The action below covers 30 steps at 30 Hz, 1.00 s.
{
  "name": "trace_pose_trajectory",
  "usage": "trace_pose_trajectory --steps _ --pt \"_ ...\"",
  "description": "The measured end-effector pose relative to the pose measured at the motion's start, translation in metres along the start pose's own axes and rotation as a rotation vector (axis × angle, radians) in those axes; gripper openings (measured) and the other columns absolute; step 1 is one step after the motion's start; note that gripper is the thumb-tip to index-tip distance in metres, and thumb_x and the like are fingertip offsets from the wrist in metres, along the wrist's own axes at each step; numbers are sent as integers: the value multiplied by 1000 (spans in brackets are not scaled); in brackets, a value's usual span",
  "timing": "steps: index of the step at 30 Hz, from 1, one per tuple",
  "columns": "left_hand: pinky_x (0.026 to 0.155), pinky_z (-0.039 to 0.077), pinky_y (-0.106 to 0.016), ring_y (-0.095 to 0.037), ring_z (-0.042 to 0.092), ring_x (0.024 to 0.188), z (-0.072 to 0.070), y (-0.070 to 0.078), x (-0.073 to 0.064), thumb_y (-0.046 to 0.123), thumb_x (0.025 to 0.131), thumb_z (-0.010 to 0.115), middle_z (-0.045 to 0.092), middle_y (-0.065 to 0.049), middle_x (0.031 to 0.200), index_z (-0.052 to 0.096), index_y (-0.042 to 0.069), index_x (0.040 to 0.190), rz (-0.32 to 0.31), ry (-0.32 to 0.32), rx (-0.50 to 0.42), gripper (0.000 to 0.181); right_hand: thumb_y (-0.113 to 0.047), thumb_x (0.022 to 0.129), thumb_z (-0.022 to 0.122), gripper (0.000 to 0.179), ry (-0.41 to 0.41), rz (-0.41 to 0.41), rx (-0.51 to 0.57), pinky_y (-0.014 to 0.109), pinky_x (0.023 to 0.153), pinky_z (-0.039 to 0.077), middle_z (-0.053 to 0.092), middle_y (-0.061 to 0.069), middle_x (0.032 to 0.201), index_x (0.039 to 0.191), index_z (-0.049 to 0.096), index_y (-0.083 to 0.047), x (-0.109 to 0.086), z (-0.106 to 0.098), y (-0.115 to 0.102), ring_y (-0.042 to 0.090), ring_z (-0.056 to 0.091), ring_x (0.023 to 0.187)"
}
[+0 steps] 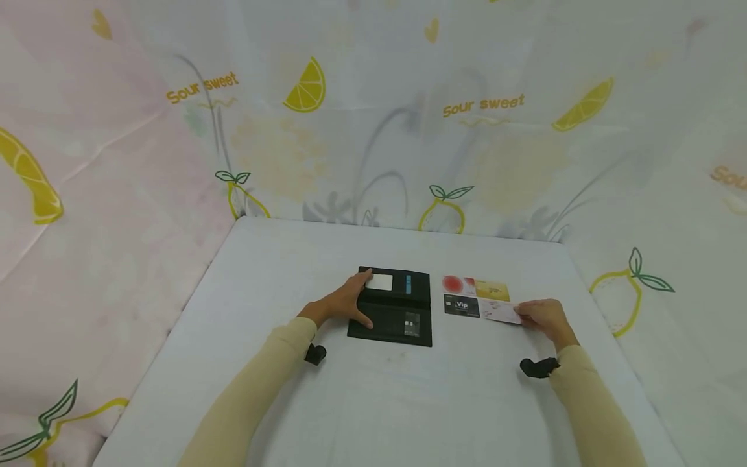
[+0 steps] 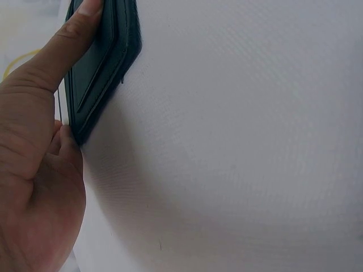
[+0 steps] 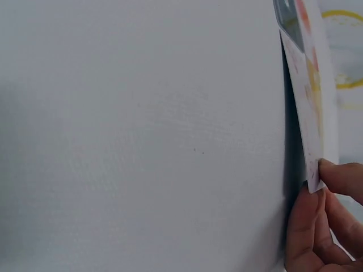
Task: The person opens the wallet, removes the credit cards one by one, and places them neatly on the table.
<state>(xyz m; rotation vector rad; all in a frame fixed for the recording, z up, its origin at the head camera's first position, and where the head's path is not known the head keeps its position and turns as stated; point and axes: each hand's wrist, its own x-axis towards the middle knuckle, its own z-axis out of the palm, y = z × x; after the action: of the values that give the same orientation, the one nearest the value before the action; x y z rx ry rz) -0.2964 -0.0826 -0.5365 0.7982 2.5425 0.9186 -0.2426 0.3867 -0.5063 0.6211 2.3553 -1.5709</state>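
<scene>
An unfolded black wallet point(image 1: 390, 324) lies on the table, with a white card point(image 1: 379, 282) in its upper half. My left hand point(image 1: 344, 301) rests on the wallet's left side, fingers spread over the upper half and thumb on the lower. The left wrist view shows that thumb stretched along the dark wallet point(image 2: 105, 62). To the right, my right hand point(image 1: 545, 318) pinches the right end of a pale floral card point(image 1: 498, 311) between thumb and fingers. In the right wrist view, the pinched card point(image 3: 306, 119) is tilted, its near edge raised off the table.
Beside the pale card lie a black Vip card point(image 1: 462, 305), a red-and-white card point(image 1: 458, 285) and a gold card point(image 1: 493, 290). The white table point(image 1: 379, 402) meets lemon-patterned cloth point(image 1: 362, 149) at the back and sides. Black wrist straps point(image 1: 538, 368) show at both sleeves.
</scene>
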Motion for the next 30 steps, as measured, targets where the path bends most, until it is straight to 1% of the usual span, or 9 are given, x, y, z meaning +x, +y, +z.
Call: trace_pose_trajectory --steps 3,7,10,15,17,21,25,28,30 --pt "118 18 -45 -30 12 147 -1 0 0 40 62 93 11 -15 161 4 5 157 10 3 0 134 -11 88 70 47 44 -40 -77 20 63 54 71 9 91 122 57 18 1 4 1 6 63 71" --pt "118 18 -44 -29 12 147 0 -1 0 41 63 92 12 -13 161 4 5 157 9 -4 10 134 -16 86 74 45 97 -49 -153 19 63 51 72 5 85 118 62 14 1 9 3 5 64 69" --pt "118 18 -44 -30 14 147 1 -2 0 40 63 92 14 -13 161 5 5 157 11 -1 9 133 -20 85 77 45 153 -55 -231 25 70 50 73 10 88 114 66 11 0 13 3 11 63 74" --pt "118 18 -44 -30 11 147 1 -2 1 40 63 93 12 -14 161 5 5 157 14 0 10 133 -24 83 79 47 205 -80 -330 42 81 47 66 24 107 112 66 11 -3 20 1 30 56 93" --pt "118 17 -44 -30 10 147 1 -2 1 40 63 93 11 -14 161 5 5 157 14 -3 11 133 -24 82 80 49 212 -96 -361 43 79 48 63 26 108 111 65 12 -4 23 -1 33 53 94" --pt "118 17 -45 -30 10 148 1 -3 1 41 63 92 11 -14 161 5 5 157 12 -1 14 133 -23 80 81 47 222 -128 -431 39 71 48 63 24 100 107 64 12 -5 27 -8 33 53 88" --pt "118 17 -45 -30 10 148 0 -3 0 40 63 92 11 -14 161 6 5 157 11 0 4 132 -16 82 79 40 236 -203 -460 45 77 49 62 25 103 107 64 13 -4 38 -21 35 54 93" --pt "118 17 -46 -30 9 148 0 -2 0 39 63 93 11 -14 161 6 5 157 8 -1 -1 132 -14 85 75 34 253 -305 -442 48 82 49 65 26 103 106 66 12 0 60 -36 38 58 96" --pt "118 17 -45 -30 10 148 0 -2 1 40 63 92 11 -14 161 6 5 157 5 -2 1 132 -14 86 73 30 252 -358 -413 46 81 50 68 24 98 104 69 10 2 78 -46 36 62 92"
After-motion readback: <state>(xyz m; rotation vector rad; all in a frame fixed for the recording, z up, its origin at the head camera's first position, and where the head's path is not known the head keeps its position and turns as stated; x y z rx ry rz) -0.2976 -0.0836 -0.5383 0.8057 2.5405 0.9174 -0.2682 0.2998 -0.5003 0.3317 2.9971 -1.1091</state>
